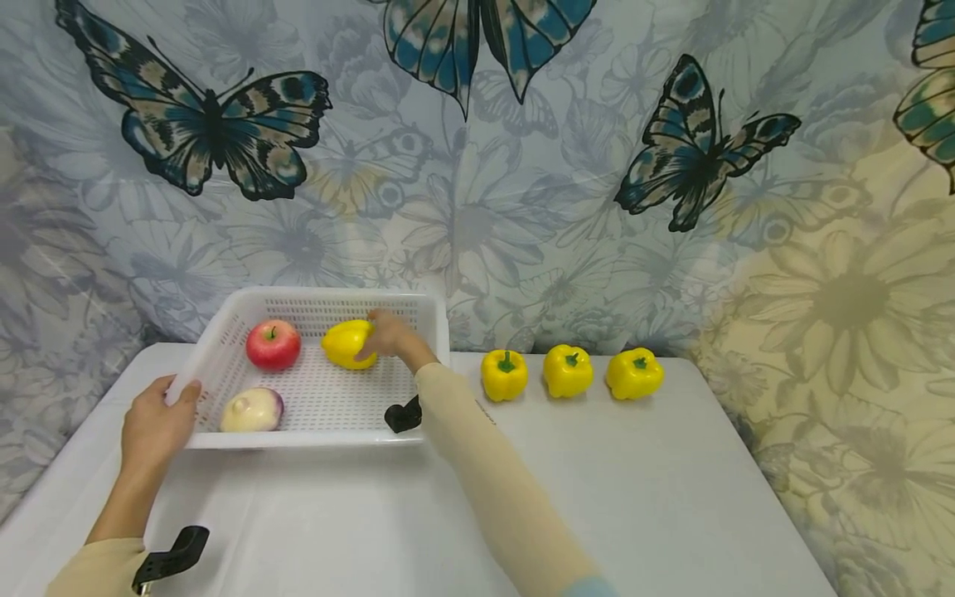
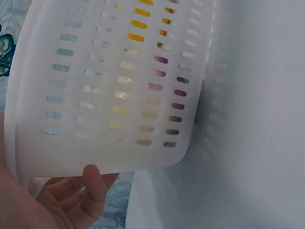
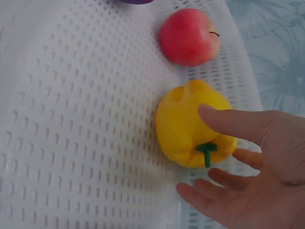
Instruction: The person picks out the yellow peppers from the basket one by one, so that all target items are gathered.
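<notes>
A white perforated plastic basket (image 1: 313,441) stands at the back left of the table, and my left hand (image 1: 158,423) grips its left end. In the left wrist view the thumb lies on the outside of the basket wall (image 2: 100,152). Inside the basket, my right hand (image 3: 267,167) is at a yellow bell pepper (image 3: 178,126), its thumb over the pepper and its other fingers spread loosely beside it. That pepper lies on its side, green stem towards the hand. A red apple (image 1: 273,345) and a pale onion with purple skin (image 1: 252,410) lie further left in the basket.
To the right of the basket, three yellow bell peppers stand in a row on the white table (image 1: 634,489): a near one (image 1: 504,375), a middle one (image 1: 568,371) and a far one (image 1: 634,373). A butterfly-patterned wall covering (image 1: 507,249) rises directly behind.
</notes>
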Action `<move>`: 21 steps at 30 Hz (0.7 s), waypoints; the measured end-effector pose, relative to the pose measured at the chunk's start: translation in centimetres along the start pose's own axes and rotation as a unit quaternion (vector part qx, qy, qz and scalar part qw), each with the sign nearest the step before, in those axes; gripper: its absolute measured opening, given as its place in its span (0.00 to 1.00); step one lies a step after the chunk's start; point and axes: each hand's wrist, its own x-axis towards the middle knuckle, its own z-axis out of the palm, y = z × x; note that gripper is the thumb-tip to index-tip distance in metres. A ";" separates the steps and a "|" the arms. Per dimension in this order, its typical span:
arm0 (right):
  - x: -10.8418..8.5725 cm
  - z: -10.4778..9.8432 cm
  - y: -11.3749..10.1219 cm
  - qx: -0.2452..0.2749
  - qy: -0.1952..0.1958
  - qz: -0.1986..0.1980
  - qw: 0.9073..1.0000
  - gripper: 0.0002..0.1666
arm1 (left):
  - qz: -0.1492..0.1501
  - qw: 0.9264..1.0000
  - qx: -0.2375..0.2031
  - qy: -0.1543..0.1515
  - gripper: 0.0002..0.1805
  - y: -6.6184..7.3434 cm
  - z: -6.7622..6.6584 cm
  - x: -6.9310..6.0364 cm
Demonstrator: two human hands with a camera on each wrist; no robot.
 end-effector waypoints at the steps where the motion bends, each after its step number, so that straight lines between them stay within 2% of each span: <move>1: 0.1 0.2 0.0 0.006 0.002 0.002 1.000 0.49 | 0.000 1.000 -0.001 0.000 0.33 0.0 0.0 0.0; 8: 0.6 1.2 0.4 0.006 0.002 -0.017 1.000 0.47 | 0.000 1.000 -0.001 0.000 0.33 0.1 0.2 -0.1; 16: 1.1 1.5 1.0 0.035 0.003 -0.022 0.999 0.46 | 0.001 1.000 -0.003 0.001 0.33 0.2 0.3 -0.1; 21: 1.0 1.0 0.7 0.013 0.004 -0.039 0.999 0.45 | -0.001 1.000 0.001 -0.001 0.33 0.0 0.2 0.0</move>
